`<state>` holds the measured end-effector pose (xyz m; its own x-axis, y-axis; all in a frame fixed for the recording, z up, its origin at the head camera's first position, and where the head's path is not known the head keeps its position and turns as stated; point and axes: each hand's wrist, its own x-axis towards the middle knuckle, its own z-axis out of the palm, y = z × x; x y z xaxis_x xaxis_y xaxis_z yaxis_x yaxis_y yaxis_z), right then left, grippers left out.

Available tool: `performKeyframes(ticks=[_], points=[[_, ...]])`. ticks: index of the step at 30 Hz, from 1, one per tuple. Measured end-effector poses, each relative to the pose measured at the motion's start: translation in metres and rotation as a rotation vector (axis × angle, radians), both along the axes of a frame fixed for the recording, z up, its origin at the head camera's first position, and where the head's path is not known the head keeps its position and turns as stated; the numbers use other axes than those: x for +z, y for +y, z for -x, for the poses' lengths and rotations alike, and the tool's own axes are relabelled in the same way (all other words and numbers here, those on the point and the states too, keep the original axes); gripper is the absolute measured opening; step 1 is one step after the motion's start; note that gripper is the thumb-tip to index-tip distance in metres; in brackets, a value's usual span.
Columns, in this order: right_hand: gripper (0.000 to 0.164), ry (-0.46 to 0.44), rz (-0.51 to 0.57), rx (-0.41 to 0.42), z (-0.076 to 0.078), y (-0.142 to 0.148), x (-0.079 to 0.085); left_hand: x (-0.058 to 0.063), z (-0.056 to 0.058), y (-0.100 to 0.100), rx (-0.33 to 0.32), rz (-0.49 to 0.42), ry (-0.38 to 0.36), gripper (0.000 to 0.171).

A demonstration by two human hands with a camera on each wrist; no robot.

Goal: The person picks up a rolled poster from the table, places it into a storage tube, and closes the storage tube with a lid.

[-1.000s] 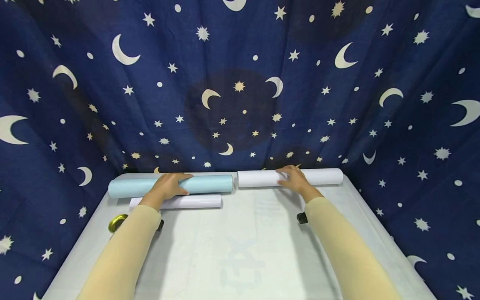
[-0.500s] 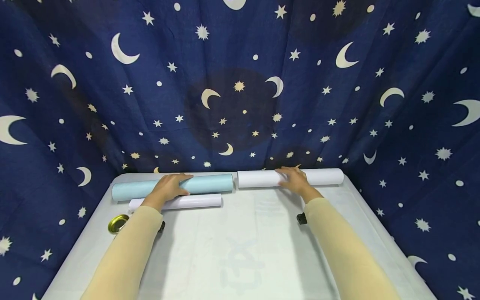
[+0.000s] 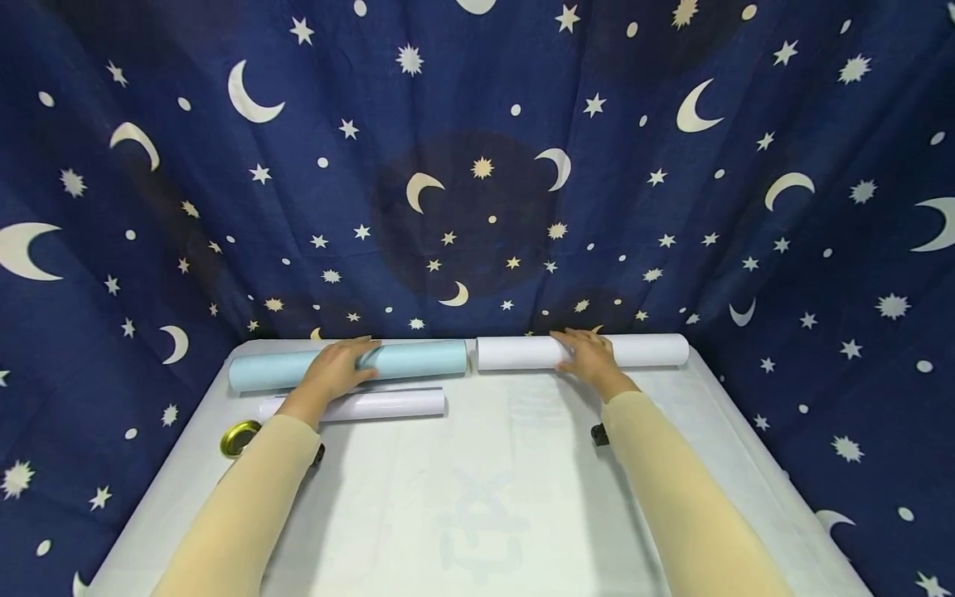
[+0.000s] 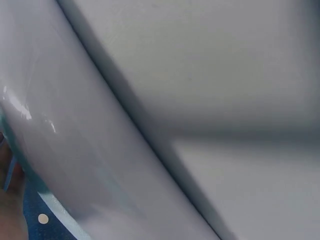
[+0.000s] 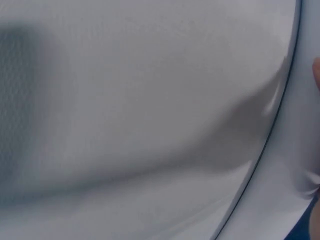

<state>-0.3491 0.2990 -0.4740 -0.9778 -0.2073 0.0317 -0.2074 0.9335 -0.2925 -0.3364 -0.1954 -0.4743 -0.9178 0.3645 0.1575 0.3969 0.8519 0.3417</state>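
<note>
At the back left of the table, my left hand (image 3: 334,371) grips a light blue roll (image 3: 421,359) of sheet material, fingers over its top and thumb on the near side. A thinner, glossy white roll (image 3: 395,404) lies just in front of it, partly behind my wrist; this white roll (image 4: 95,125) fills much of the left wrist view. My right hand (image 3: 589,358) holds a thicker white roll (image 3: 649,351) at the back right, fingers spread across it. The right wrist view has this roll (image 5: 295,135) along its right edge, with a fingertip (image 5: 317,72) on it.
A gold-coloured round tin or lid (image 3: 237,438) sits at the left, partly behind the left sleeve. The white-covered table (image 3: 477,497) is bounded at the back and both sides by a dark blue curtain (image 3: 477,166) with moons and stars.
The light blue roll's left end has shifted slightly right, and a narrow gap now shows between it and the thin white roll. The right hand stays on its roll; the head view moved a little.
</note>
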Motion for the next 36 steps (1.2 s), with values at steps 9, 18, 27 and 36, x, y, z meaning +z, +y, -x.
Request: performKeyframes(ticks=[9,18,27,36], points=[[0.077,0.003,0.002,0.002,0.004,0.000,0.000,0.001,-0.012,-0.003,-0.054,-0.046,0.090,0.056],[0.076,0.031,-0.015,0.048,0.005,0.002,0.000,0.002,-0.029,-0.002,-0.083,-0.066,0.099,0.051],[0.075,0.072,-0.050,0.114,-0.008,0.006,0.006,-0.001,-0.041,-0.006,-0.093,-0.081,0.162,0.049],[0.074,0.098,-0.057,0.161,-0.017,0.008,0.009,-0.007,-0.051,-0.013,-0.096,-0.116,0.124,0.043]])
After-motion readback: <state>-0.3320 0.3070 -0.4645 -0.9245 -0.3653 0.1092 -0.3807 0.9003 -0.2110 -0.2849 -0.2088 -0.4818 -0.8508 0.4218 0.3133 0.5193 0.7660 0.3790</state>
